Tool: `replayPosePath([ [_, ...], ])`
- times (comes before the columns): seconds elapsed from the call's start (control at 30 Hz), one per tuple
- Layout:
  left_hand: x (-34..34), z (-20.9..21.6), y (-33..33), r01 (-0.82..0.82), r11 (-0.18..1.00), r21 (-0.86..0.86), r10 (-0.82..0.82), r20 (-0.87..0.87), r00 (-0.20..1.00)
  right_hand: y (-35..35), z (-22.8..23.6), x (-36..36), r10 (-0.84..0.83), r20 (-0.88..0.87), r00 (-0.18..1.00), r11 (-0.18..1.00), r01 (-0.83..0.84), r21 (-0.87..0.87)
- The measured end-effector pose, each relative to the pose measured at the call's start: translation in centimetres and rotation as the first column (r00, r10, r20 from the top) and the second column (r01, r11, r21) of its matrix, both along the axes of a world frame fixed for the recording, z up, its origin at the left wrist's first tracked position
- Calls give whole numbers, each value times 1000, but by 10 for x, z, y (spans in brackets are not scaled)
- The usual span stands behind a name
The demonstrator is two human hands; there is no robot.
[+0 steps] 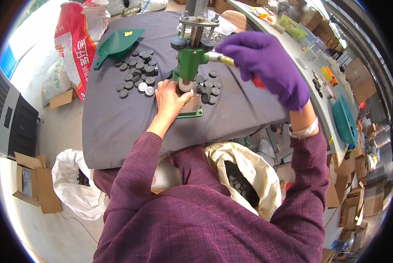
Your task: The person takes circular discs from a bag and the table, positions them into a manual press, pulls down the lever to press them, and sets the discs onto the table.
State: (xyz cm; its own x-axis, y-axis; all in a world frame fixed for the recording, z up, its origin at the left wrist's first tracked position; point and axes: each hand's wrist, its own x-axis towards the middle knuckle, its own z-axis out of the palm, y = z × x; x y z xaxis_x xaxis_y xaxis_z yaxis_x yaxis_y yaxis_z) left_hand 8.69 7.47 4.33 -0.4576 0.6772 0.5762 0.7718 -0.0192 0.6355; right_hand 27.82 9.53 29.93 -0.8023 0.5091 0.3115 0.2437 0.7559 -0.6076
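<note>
A green hand press [191,63] stands at the far middle of the cloth-covered table. My bare left hand [169,98] is at its base, thumb and fingers closed about a pale round piece [185,87] directly below the ram; part of that piece is hidden. In a purple glove, my right hand [266,61] is curled over the press lever [226,60], whose red end shows beneath the palm. Black round caps [137,70] lie loose to the left of the press, two with pale faces upward. More black caps [212,87] lie close to its right.
A green dustpan [122,44] rests behind the left caps. Below the table's near edge are an open cream sack [266,184] with dark pieces inside and a white sack [71,193]. A long side table [308,65] on the right carries a teal basket [344,119].
</note>
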Motion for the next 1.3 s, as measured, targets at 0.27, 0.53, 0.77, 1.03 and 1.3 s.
replayPosePath([
  [0.27,-4,4,-13,72,997,-30,-72,11,997,-29,-123,23,-7,145,989,756,-90,648],
  [0.53,-67,-16,-36,-129,987,92,133,-39,990,-23,-102,20,219,98,971,919,-239,315],
  [0.77,-78,-24,-45,-244,952,-183,177,-320,931,-30,-46,14,-28,102,994,943,60,-328],
  [1.03,-74,-9,-42,-204,918,-341,75,-354,932,29,25,-8,16,-28,999,990,-20,-138],
  [1.3,-42,15,-40,100,987,-122,-111,-88,990,39,33,-17,-5,-53,999,996,0,-92],
])
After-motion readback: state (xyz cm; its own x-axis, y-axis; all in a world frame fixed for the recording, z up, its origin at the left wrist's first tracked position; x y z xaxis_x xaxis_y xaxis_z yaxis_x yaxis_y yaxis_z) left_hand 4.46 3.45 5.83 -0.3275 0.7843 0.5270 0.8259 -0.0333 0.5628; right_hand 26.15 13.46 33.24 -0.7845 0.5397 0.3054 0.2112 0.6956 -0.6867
